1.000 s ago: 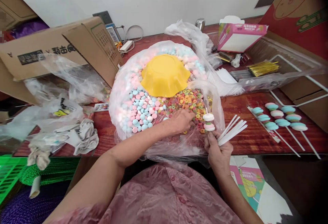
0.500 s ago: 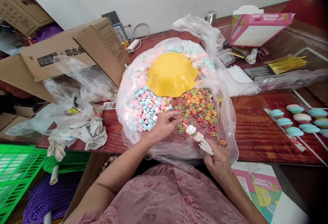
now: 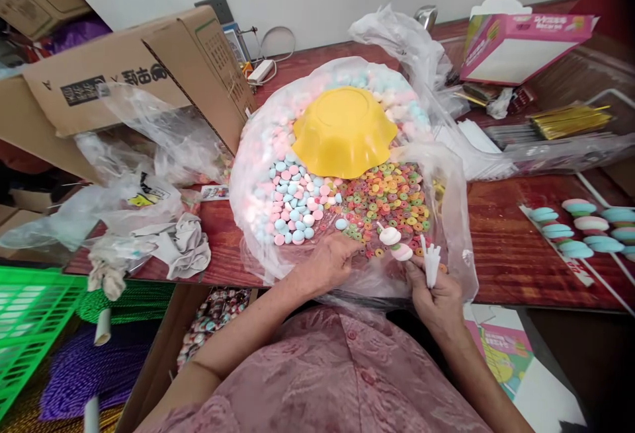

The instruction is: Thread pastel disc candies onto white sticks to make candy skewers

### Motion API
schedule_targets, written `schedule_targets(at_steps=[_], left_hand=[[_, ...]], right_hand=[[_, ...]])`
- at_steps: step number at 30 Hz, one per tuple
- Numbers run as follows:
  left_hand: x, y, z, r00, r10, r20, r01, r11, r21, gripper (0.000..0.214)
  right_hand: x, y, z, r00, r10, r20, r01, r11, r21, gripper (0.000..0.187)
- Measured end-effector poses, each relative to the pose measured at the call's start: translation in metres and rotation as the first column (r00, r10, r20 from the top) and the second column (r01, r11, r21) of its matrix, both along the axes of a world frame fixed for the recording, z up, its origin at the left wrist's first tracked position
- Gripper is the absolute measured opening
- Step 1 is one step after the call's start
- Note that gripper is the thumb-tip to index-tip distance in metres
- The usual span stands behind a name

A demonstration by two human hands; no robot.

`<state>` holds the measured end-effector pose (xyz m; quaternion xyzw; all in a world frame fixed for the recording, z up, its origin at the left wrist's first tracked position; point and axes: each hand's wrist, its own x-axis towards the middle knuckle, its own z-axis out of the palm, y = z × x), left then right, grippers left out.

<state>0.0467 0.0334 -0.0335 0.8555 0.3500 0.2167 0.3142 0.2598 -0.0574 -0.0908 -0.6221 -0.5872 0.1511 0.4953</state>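
My right hand [image 3: 439, 304] is closed around a bundle of white plastic sticks [image 3: 431, 262] and a stick threaded with candies. That candy skewer [image 3: 399, 246] bears white and pink sweets with a green layer between, its bare tip pointing up and left. To its left my left hand [image 3: 332, 264] is closed, fingertips pinched low over the bag; what they hold, if anything, is hidden. Beyond the hands lie gummy rings [image 3: 391, 198] in mixed colours and pink, blue and white candies [image 3: 295, 205], in an open clear plastic bag [image 3: 253, 175]. A lone blue candy [image 3: 340, 224] lies nearer me.
An upturned yellow bowl [image 3: 347, 132] rests over the candies. Finished candy skewers [image 3: 590, 225] lie at the right. Behind them are gold twist ties [image 3: 570, 121] and a pink carton [image 3: 528, 49]. Left stand a cardboard box [image 3: 198, 82], crumpled plastic and a green basket [image 3: 34, 334].
My left hand has moved nearer to me, fingers more closed. My right hand has turned the stick bundle upright, and the skewer shows more fully. The view has shifted slightly.
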Motion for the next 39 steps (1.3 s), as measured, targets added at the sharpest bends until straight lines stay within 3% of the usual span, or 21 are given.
schedule_targets(at_steps=[3, 6, 9, 13, 17, 20, 24, 27, 30, 32, 36, 39], left_hand=[[-0.006, -0.007, -0.005, 0.997, -0.017, 0.074, 0.016, 1.0, 0.012, 0.032], [-0.013, -0.008, -0.009, 0.951, 0.165, 0.262, -0.132, 0.981, -0.139, 0.025], [-0.015, -0.005, -0.008, 0.908, 0.289, 0.305, -0.221, 0.946, -0.238, 0.027], [-0.01, -0.007, -0.006, 0.986, 0.103, 0.13, -0.102, 0.995, -0.013, 0.026], [-0.008, -0.015, -0.012, 0.999, -0.014, 0.035, 0.006, 0.975, 0.222, 0.04], [-0.009, -0.017, -0.023, 0.998, -0.023, 0.064, 0.002, 0.948, 0.317, 0.045], [-0.01, -0.013, -0.034, 0.992, 0.021, 0.125, -0.066, 0.929, 0.363, 0.037], [-0.01, -0.011, -0.038, 0.986, 0.067, 0.152, -0.122, 0.913, 0.389, 0.029], [-0.011, -0.014, -0.036, 0.994, 0.058, 0.094, -0.091, 0.911, 0.401, 0.033], [-0.012, -0.017, -0.035, 0.997, 0.054, 0.05, -0.069, 0.914, 0.401, 0.035], [-0.011, -0.024, -0.032, 0.983, 0.129, 0.131, -0.166, 0.93, 0.328, 0.027], [-0.01, -0.025, -0.026, 0.925, 0.24, 0.294, -0.267, 0.962, 0.053, 0.02]], right_hand=[[0.0, 0.0, 0.002, 0.999, 0.022, 0.023, -0.022, 1.0, 0.009, 0.018], [0.001, 0.001, 0.002, 0.999, 0.032, 0.027, -0.033, 0.999, 0.012, 0.018], [0.001, 0.001, -0.001, 0.999, 0.032, 0.033, -0.033, 0.999, 0.032, 0.018], [0.002, 0.001, -0.006, 0.998, 0.034, 0.046, -0.038, 0.997, 0.067, 0.022], [0.003, -0.001, -0.005, 0.994, 0.061, 0.09, -0.068, 0.996, 0.066, 0.021], [0.003, -0.001, -0.002, 0.99, 0.08, 0.12, -0.086, 0.995, 0.051, 0.021], [0.002, -0.001, 0.0, 0.987, 0.089, 0.135, -0.098, 0.993, 0.068, 0.022], [0.002, -0.001, 0.0, 0.987, 0.102, 0.122, -0.113, 0.991, 0.079, 0.025], [0.001, -0.001, 0.0, 0.986, 0.124, 0.109, -0.133, 0.988, 0.081, 0.027], [0.001, 0.0, 0.001, 0.985, 0.132, 0.108, -0.142, 0.986, 0.088, 0.027], [0.002, -0.001, -0.001, 0.986, 0.126, 0.106, -0.139, 0.982, 0.129, 0.031], [0.004, -0.005, -0.004, 0.985, 0.133, 0.112, -0.15, 0.974, 0.168, 0.034]])
